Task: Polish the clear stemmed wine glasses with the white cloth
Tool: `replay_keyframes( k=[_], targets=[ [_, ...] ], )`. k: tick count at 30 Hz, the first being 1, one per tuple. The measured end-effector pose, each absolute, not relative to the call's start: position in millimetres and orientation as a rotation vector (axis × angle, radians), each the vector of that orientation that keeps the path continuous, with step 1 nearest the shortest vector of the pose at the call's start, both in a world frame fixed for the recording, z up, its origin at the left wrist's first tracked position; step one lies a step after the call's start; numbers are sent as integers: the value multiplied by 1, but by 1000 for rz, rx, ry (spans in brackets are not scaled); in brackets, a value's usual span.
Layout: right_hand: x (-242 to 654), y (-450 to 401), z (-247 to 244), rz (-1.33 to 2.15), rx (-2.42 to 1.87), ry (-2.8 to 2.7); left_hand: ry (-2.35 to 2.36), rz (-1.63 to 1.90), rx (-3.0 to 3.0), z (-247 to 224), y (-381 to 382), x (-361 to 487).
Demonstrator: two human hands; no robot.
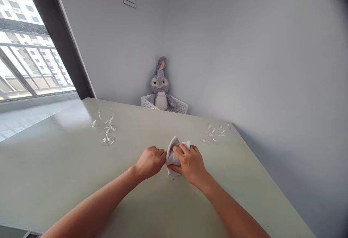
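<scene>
My right hand point(190, 162) is wrapped round a white cloth point(174, 155) above the middle of the table. Just left of the cloth, my left hand point(151, 161) is closed, its fingertips at the cloth's left edge; what it grips is hidden. Whether something lies inside the cloth cannot be seen. Clear stemmed glasses point(108, 140) stand at the left of the table. More clear stemmed glasses point(214, 134) are near the table's right edge.
The pale table point(130, 201) reaches to the grey walls. Behind its far edge a purple plush rabbit point(161, 89) sits in a white perforated basket point(181, 107). A window with a railing is at the left, and a light switch is on the wall.
</scene>
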State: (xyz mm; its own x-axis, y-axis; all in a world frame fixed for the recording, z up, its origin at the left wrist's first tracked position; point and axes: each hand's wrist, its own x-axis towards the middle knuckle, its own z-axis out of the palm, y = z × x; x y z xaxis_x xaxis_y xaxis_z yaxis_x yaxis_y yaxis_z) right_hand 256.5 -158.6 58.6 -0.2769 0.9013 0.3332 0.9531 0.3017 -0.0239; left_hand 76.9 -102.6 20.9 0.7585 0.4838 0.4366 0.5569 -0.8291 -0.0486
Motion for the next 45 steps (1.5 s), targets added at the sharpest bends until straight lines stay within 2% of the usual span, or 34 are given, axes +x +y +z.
replay_keyframes(
  k=[3, 9, 12, 16, 23, 30, 35, 38, 41, 45],
  targets=[
    [263, -157, 73, 10, -1631, -2252, -772, -663, -2758, 27, -102, 74],
    [286, -148, 79, 1067, -1426, -1974, -835, -728, -2951, 27, -99, 72],
    [292, -143, 68, 1367, -1247, -1746, -972, -776, -3051, 20, -99, 75],
    [291, -139, 49, 1447, -1045, -1556, -1173, -870, -3149, 17, -99, 79],
    [274, -136, 14, 1372, -899, -1264, -1498, -1070, -3130, 17, -100, 82],
    [239, -150, -3, 1407, -819, -1013, -1291, -1260, -2998, 12, -120, 98],
    [229, -157, -3, 1404, -854, -886, -1049, -1214, -2700, 5, -131, 106],
    [233, -153, -6, 1403, -926, -830, -1026, -1288, -2798, 8, -129, 102],
    [241, -150, -7, 1434, -946, -815, -1195, -1605, -3054, 16, -121, 94],
    [246, -154, -6, 1700, -888, -839, -1635, -2291, -3356, 25, -106, 85]
  ],
)
